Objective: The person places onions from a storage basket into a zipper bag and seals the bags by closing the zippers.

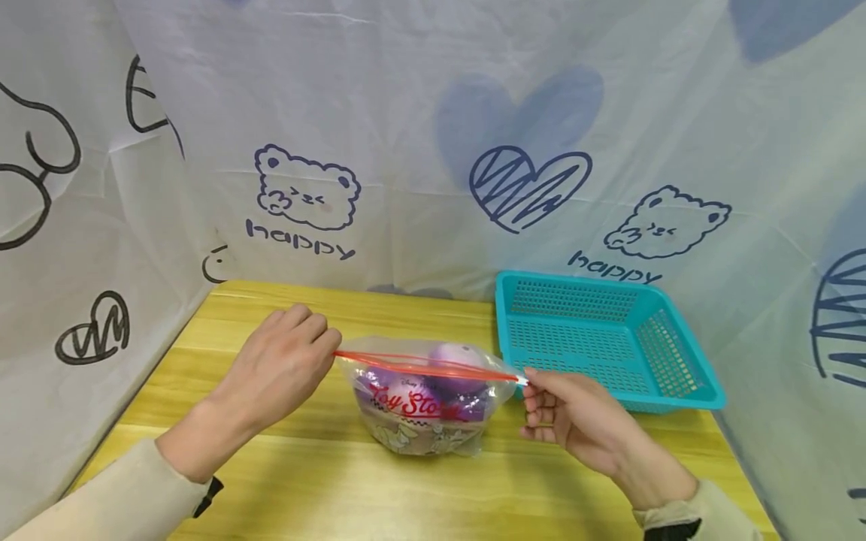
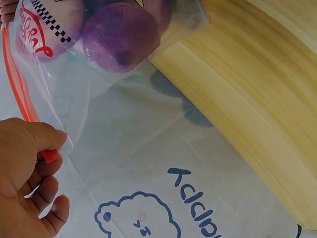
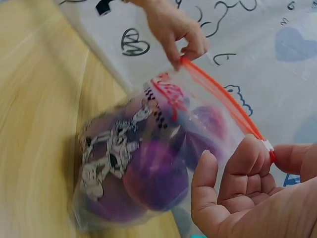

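A clear zip bag (image 1: 433,436) printed with red "Toy Story" lettering and cartoon figures stands over the wooden table. Inside are several round purple balls (image 3: 156,176), some fading to pale. Along its top runs a red zip strip (image 1: 419,367), stretched between both hands. My left hand (image 1: 287,368) pinches the strip's left end between thumb and forefinger, with the other fingers loosely bent in the left wrist view. At the opposite end, my right hand (image 1: 585,417) pinches the small white slider (image 3: 268,145) between thumb and forefinger. Whether the strip is fully sealed cannot be told.
A teal perforated plastic basket (image 1: 568,361) sits at the table's back right, just behind my right hand. The yellow wooden table (image 1: 284,488) ends at a pale cloth backdrop (image 1: 406,150) with hearts and bears, which rises behind and at the sides.
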`<state>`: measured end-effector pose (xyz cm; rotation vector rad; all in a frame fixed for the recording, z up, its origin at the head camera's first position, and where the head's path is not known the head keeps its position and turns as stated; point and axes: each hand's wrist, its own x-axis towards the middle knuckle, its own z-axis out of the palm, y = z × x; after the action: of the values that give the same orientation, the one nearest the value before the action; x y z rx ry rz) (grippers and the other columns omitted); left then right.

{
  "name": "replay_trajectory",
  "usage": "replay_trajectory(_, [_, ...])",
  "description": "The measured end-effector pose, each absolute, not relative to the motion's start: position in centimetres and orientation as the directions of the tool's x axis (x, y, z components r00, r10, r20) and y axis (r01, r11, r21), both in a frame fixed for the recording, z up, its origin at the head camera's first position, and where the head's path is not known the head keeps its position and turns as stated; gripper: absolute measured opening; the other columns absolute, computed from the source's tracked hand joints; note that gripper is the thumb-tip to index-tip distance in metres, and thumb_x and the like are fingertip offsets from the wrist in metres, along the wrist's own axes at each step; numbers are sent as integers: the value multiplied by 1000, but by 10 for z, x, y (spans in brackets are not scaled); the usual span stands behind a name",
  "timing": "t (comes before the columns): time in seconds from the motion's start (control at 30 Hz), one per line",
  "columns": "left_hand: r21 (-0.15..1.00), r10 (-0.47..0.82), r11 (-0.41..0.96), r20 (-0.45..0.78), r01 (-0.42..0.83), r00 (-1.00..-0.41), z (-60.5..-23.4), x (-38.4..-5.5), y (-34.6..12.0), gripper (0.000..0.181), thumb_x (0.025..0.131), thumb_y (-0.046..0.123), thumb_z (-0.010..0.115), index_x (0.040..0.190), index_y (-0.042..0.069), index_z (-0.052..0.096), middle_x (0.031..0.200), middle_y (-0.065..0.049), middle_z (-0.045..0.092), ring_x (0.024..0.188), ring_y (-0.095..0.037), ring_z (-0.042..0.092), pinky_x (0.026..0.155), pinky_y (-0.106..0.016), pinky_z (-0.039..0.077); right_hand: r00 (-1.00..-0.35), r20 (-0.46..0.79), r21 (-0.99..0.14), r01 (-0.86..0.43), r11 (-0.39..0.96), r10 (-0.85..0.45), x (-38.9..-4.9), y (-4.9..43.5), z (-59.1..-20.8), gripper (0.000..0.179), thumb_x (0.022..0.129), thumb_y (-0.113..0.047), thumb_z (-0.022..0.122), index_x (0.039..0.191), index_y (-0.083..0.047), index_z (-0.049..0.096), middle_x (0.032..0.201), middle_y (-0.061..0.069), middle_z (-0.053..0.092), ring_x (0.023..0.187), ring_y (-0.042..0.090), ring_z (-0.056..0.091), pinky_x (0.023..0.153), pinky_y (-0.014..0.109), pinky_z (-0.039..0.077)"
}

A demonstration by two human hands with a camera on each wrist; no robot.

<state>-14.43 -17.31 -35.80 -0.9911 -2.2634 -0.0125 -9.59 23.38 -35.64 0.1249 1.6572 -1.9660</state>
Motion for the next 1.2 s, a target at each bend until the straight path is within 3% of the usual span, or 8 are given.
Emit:
replay_trajectory(0.3, [-253,639,727,588,639,-495,-355,-155,-179,13,88,5,76,82,5,64,76,-8,61,72,-29,53,60,-33,37,-842,-344,-864,457,-212,-415,-110,230,-361,20,109,-22,56,100,-7,65,87,0,64,75,8,61,78,26,59])
replay_trajectory(0.47, [-251,630,734,598,632,-495,-356,-156,-184,15,87,4,76,80,4,63,74,-8,59,69,-28,49,59,-31,35,-874,-318,-869,424,-257,-367,-118,223,-364,17,109,-20,57,102,-6,61,86,1,64,73,9,61,78,26,61])
replay_trajectory(0.7, [-237,632,725,601,646,-489,-356,-153,-186,14,89,6,73,81,5,61,75,-7,58,71,-28,49,60,-32,35,-905,-317,-899,382,-214,-282,-125,217,-366,17,109,-12,50,97,-6,61,80,0,62,68,8,60,74,28,62])
replay_trajectory(1.0, [-239,633,729,593,642,-498,-356,-154,-185,15,89,5,73,81,5,61,76,-8,58,72,-29,50,61,-33,37,-847,-335,-860,454,-234,-414,-127,223,-362,25,109,-25,57,97,-7,70,84,2,72,70,12,72,73,31,64])
replay_trajectory(1.2, [-216,622,737,588,640,-517,-356,-155,-186,15,87,7,79,84,5,64,79,-8,61,73,-27,51,61,-33,39,-831,-344,-823,491,-285,-438,-127,223,-360,30,111,-18,51,94,-7,73,82,3,75,70,12,73,74,30,63])
